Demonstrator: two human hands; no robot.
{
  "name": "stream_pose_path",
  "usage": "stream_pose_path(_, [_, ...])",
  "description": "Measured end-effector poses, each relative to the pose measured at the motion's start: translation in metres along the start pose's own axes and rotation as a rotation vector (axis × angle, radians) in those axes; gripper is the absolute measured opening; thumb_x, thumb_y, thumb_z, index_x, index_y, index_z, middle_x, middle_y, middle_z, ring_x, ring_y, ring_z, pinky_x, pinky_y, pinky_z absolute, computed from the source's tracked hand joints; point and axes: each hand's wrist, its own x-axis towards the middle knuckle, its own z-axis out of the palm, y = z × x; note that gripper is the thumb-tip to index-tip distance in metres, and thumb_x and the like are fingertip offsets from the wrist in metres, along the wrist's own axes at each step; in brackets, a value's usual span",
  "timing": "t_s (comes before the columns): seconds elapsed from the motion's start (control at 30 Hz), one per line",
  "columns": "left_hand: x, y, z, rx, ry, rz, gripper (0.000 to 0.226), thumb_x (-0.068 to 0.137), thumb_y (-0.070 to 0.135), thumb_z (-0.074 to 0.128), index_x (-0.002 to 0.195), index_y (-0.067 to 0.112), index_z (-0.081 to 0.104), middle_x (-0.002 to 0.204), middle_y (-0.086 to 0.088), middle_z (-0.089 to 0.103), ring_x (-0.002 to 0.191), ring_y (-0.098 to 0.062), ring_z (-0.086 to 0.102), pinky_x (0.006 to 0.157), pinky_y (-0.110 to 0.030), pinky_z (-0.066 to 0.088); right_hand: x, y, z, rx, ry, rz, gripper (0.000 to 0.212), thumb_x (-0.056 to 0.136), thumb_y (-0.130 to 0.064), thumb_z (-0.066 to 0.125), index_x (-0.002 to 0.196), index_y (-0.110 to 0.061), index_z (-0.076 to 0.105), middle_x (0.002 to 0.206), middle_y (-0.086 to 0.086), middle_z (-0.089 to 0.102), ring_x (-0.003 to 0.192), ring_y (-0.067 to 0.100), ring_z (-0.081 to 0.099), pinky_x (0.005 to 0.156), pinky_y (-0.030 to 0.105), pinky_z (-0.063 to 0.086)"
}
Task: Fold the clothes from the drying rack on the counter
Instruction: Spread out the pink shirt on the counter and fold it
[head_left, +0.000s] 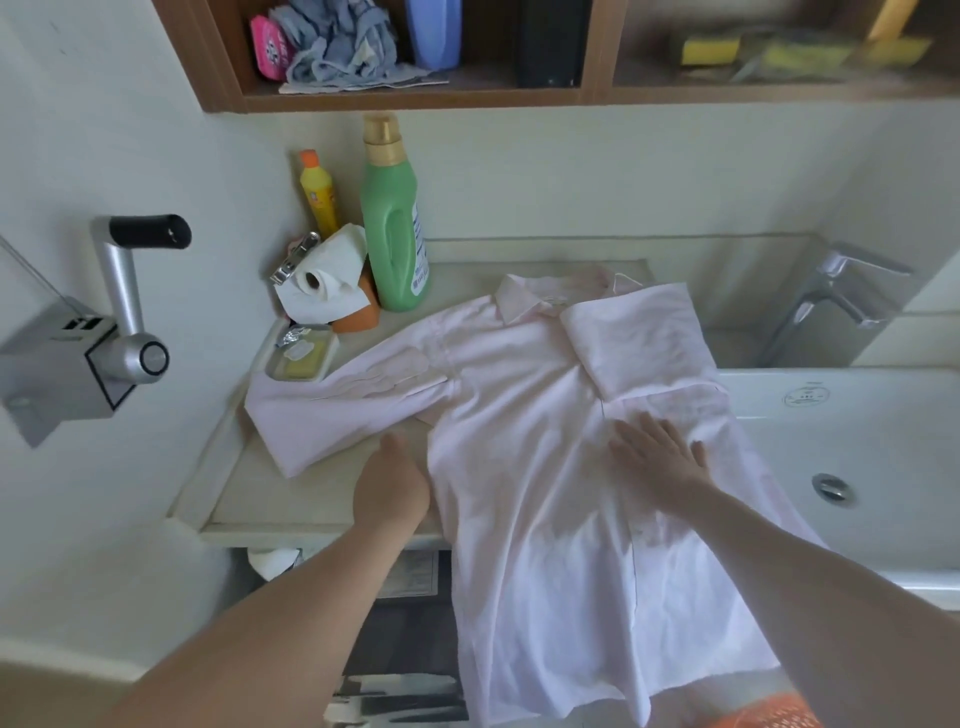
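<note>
A pale pink collared shirt (519, 415) lies back-up on the cream counter (270, 483), its hem hanging over the front edge. Its right sleeve is folded in over the back; the left sleeve (337, 410) stretches out to the left. My right hand (660, 452) presses flat on the shirt's middle with straight fingers. My left hand (392, 486) sits at the shirt's left side edge, its fingers tucked under the fabric and hidden.
At the counter's back left stand a green detergent bottle (395, 228), a yellow bottle (318, 192), a paper roll (324, 275) and a soap dish (301, 353). A white sink (857, 431) with a tap (841, 296) lies right. A shelf (415, 98) hangs overhead. A hand crank (124, 296) juts from the left wall.
</note>
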Motion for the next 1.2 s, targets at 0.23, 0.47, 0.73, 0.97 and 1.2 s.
stream_pose_path(0.23, [-0.034,0.017,0.008,-0.138,-0.204,-0.082,0.051,0.092,0.050,0.046,0.065,0.009,0.055,0.058,-0.006,0.061,0.059,-0.028,0.068,0.064,-0.039,0.058,-0.025,0.047,-0.011,0.348,0.450,0.055,0.031,0.099,-0.029,0.050,0.124,-0.023,0.067,0.137,0.006,0.059,0.130,0.034,0.045,0.103,0.041,0.039])
stream_pose_path(0.47, [-0.076,0.030,0.025,0.022,-0.040,-0.064,0.032,0.102,0.031,0.045,0.074,0.014,0.044,0.069,0.002,0.045,0.058,-0.015,0.042,0.051,-0.031,0.029,-0.042,0.126,-0.013,0.629,0.111,0.470,0.077,0.086,-0.065,0.041,0.145,-0.016,0.047,0.137,0.019,0.055,0.116,0.038,0.057,0.090,0.037,0.045])
stream_pose_path(0.73, [-0.097,0.030,0.021,0.001,0.155,-0.075,0.019,0.108,0.027,0.039,0.110,0.011,0.048,0.081,0.000,0.055,0.072,-0.022,0.054,0.066,-0.038,0.042,-0.062,0.160,-0.013,0.401,0.054,0.403,0.054,0.097,-0.039,0.034,0.139,-0.010,0.051,0.133,0.019,0.056,0.118,0.039,0.057,0.102,0.044,0.048])
stream_pose_path(0.97, [-0.103,0.020,0.015,0.077,0.070,-0.010,0.040,0.096,0.049,0.063,0.109,0.016,0.046,0.087,0.000,0.060,0.077,-0.022,0.059,0.058,-0.033,0.041,-0.069,0.175,-0.020,0.385,0.016,0.336,0.041,0.088,-0.036,0.057,0.112,-0.004,0.068,0.095,0.015,0.072,0.088,0.031,0.069,0.061,0.029,0.044])
stream_pose_path(1.2, [-0.102,0.003,0.016,0.252,0.092,-0.001,0.033,0.099,0.030,0.058,0.076,0.011,0.045,0.071,-0.006,0.056,0.063,-0.020,0.049,0.054,-0.033,0.030,-0.078,0.188,-0.011,0.375,0.112,0.323,0.010,0.084,-0.017,0.057,0.081,-0.010,0.063,0.070,0.009,0.066,0.065,0.027,0.061,0.054,0.028,0.038])
